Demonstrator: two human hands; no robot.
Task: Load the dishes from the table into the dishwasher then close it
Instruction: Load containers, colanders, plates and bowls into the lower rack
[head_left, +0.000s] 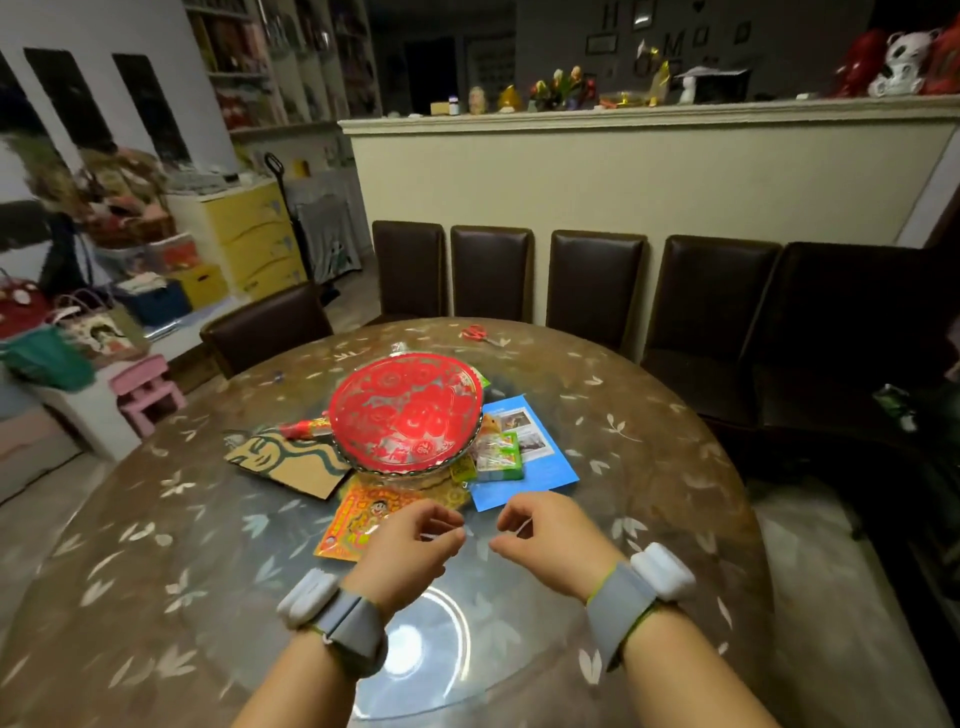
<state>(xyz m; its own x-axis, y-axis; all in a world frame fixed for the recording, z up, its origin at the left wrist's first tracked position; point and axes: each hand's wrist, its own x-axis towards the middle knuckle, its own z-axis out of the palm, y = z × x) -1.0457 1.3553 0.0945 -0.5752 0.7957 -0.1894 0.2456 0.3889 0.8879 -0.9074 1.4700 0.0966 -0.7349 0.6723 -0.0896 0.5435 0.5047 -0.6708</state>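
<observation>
The glass bowl (407, 413) with its red pattern sits on the round table (649, 441) just beyond both hands, flanked by a cardboard piece (283, 460) and a blue leaflet (524, 441). Left hand (410, 545) and right hand (550, 535) hover loosely curled, holding nothing — small packets (496, 454) lie partly hidden under the bowl's rim.

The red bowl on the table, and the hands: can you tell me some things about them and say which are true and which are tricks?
1. The red bowl sits on top of papers and packets in the middle of the table. True.
2. The left hand is holding the bowl. False: both hands hover over the table nearer the person, apart from the bowl, holding nothing.
3. Red scissors lie beyond the bowl, near the table's far edge. True.
4. The blue sheet lies left of the bowl. False: it lies to the bowl's right, partly under it.
5. The right hand has its fingers loosely curled. True.
</observation>
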